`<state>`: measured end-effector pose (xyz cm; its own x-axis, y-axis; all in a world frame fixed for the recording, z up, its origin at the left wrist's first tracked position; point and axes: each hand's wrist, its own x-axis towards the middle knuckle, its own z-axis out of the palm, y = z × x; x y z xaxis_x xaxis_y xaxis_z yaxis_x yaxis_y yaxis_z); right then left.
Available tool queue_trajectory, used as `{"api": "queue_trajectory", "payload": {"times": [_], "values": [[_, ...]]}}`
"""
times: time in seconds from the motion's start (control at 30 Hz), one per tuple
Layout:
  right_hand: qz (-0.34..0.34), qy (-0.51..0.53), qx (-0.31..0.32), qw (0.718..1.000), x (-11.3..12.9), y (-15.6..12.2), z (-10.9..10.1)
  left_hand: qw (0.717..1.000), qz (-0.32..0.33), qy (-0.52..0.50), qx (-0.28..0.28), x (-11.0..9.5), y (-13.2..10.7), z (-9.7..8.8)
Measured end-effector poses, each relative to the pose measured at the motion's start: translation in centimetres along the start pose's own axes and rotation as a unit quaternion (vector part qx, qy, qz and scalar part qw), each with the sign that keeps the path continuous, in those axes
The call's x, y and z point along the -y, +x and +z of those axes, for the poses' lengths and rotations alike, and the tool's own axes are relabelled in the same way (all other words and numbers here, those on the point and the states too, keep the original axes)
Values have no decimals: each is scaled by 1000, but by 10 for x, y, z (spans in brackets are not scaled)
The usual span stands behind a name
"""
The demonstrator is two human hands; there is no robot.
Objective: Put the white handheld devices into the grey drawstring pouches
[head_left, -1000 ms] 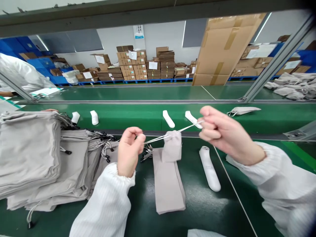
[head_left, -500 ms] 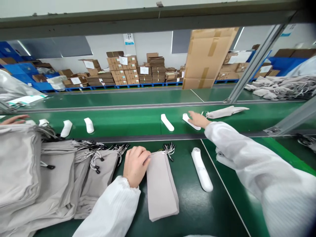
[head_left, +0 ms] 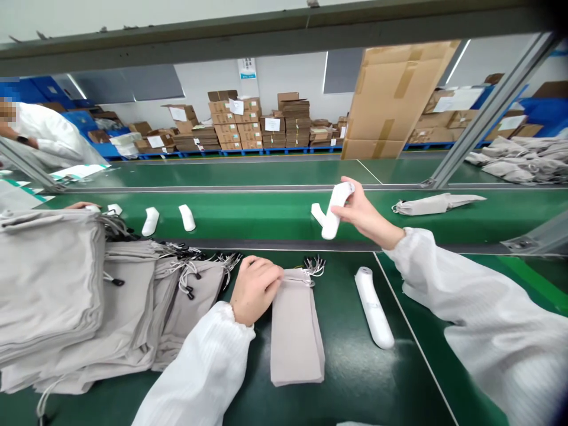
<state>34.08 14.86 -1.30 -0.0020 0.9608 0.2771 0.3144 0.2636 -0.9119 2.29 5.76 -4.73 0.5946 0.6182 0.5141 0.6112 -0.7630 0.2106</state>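
My right hand (head_left: 361, 212) is closed around a white, slightly curved handheld device (head_left: 333, 213), held tilted above the green belt with the thumb across its front. Partly behind it, another white device (head_left: 317, 214) lies on the belt. My left hand (head_left: 257, 288) is closed on the upper left corner of a small stack of grey drawstring pouches (head_left: 296, 331); its fingertips are partly hidden. The cords bunch at the stack's top. To the right of that stack, a longer white device (head_left: 374, 307) lies on the dark green table.
Large piles of grey pouches (head_left: 48, 278) fill the left side. Several white devices lie on the belt (head_left: 244, 216) further left. A filled pouch (head_left: 432, 204) rests at its right. Metal posts (head_left: 492, 112) rise beyond, and a person (head_left: 48, 133) stands far left.
My right hand has picked up a white device from the belt and lifted it, tilting it upright and moving slightly left. My left hand stays at the pouch stack. The view has shifted.
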Motion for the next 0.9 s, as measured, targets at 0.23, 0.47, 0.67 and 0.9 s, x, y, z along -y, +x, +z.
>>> {"api": "queue_trajectory", "payload": {"times": [0.23,0.47,0.67,0.9], "values": [[-33,164,62,984,68,-47,46,1000,-12,23,4,4,2,10],[-30,173,76,982,59,-53,59,998,-39,41,-8,5,3,17],[-27,176,66,982,48,-61,76,994,-42,-97,17,-5,5,-2],[-61,100,182,976,56,-71,88,881,-204,-400,-147,-31,24,-18]]}}
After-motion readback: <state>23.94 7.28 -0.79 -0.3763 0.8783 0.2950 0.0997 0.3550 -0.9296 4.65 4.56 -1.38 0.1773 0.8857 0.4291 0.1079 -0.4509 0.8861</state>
